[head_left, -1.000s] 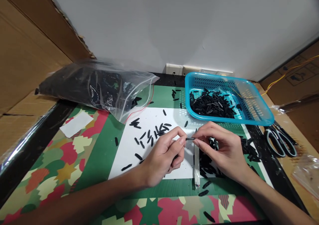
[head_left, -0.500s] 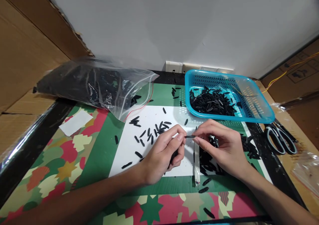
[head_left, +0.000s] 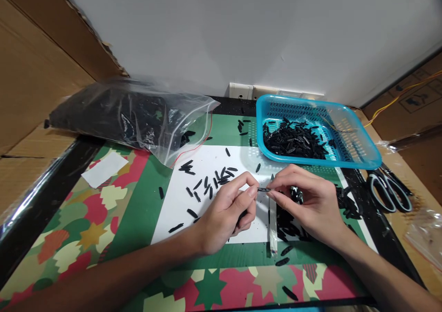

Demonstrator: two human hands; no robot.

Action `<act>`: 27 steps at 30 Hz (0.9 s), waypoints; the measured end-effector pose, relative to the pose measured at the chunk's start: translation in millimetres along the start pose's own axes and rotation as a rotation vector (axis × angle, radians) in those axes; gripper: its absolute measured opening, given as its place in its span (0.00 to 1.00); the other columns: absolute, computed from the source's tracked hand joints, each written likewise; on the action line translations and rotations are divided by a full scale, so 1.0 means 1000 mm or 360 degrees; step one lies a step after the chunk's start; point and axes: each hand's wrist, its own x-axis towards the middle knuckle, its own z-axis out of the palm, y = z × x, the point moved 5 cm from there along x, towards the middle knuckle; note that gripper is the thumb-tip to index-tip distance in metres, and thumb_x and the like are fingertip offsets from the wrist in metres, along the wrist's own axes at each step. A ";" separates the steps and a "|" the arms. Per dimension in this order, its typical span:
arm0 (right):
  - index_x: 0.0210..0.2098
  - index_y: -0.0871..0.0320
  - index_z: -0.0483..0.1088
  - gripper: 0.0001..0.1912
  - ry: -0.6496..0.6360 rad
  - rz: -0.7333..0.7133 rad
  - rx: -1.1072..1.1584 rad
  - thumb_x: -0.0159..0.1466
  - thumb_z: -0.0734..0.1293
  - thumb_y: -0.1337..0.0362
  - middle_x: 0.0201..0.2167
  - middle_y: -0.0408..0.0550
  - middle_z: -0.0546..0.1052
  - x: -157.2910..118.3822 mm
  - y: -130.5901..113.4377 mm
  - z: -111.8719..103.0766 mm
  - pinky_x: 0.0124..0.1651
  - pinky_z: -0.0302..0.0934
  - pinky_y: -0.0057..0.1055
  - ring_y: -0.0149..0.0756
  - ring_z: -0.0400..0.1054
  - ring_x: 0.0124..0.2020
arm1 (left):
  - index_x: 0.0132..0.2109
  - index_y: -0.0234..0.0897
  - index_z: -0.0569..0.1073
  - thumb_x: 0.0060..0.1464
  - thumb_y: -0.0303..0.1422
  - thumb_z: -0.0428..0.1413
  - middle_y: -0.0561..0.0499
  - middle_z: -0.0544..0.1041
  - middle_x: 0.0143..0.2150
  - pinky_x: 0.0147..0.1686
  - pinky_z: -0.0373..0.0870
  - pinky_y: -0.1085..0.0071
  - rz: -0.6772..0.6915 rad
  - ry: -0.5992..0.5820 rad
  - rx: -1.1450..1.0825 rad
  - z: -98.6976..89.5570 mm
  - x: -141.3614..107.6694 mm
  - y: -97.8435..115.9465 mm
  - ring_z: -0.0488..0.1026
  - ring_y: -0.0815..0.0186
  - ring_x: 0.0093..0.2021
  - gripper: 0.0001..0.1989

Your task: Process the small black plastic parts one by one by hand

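Between my two hands is a small black piece (head_left: pixel 264 189), pinched at one end by each. My left hand (head_left: pixel 229 215) holds its left end with thumb and forefinger, and more black pieces show inside its curled fingers. My right hand (head_left: pixel 307 201) grips the right end between thumb and fingertips. Below them lies a white sheet (head_left: pixel 165 220) with loose black pieces (head_left: pixel 223 177) scattered on it. A thin whitish strip (head_left: pixel 273 229) lies under the gap between the hands. Beside and partly beneath my right hand is a pile of black pieces (head_left: pixel 288 229).
A blue basket (head_left: pixel 359 151) holding many black pieces stands at the back right. Scissors (head_left: pixel 381 192) lie at the right edge. At the back left rests a clear zip bag (head_left: pixel 131 118) full of dark material. A white paper scrap (head_left: pixel 104 169) is at the left.
The black piece between my fingertips has turned slightly, showing a lighter, shinier face. Both hands keep nearly the same place.
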 end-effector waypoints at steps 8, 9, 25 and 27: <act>0.43 0.53 0.82 0.04 0.0002 -0.0004 -0.0010 0.70 0.74 0.68 0.37 0.46 0.81 0.000 -0.001 -0.001 0.36 0.67 0.33 0.36 0.74 0.36 | 0.42 0.42 0.64 0.74 0.48 0.51 0.63 0.62 0.21 0.16 0.52 0.84 0.0006 -0.0013 -0.0008 0.001 -0.001 0.003 0.53 0.77 0.18 0.16; 0.43 0.53 0.82 0.04 0.0008 0.0002 -0.0003 0.70 0.74 0.68 0.37 0.45 0.81 0.000 -0.001 -0.001 0.36 0.66 0.33 0.35 0.74 0.36 | 0.42 0.42 0.64 0.74 0.48 0.51 0.63 0.61 0.21 0.16 0.52 0.84 0.0011 -0.0010 -0.0014 0.001 -0.001 0.003 0.53 0.77 0.18 0.16; 0.43 0.53 0.81 0.02 -0.0001 -0.0041 -0.0043 0.71 0.73 0.65 0.36 0.47 0.82 0.001 -0.003 0.002 0.36 0.68 0.35 0.38 0.75 0.35 | 0.44 0.42 0.65 0.74 0.49 0.52 0.63 0.62 0.21 0.16 0.52 0.83 0.0010 0.0007 -0.0017 0.001 -0.001 0.004 0.52 0.76 0.18 0.16; 0.44 0.53 0.80 0.05 0.0018 -0.0151 -0.0135 0.71 0.72 0.68 0.36 0.47 0.82 0.000 -0.007 -0.001 0.35 0.69 0.35 0.38 0.76 0.35 | 0.43 0.42 0.64 0.74 0.49 0.51 0.63 0.62 0.22 0.16 0.52 0.83 -0.0004 0.0010 -0.0012 0.000 -0.001 0.003 0.52 0.75 0.18 0.16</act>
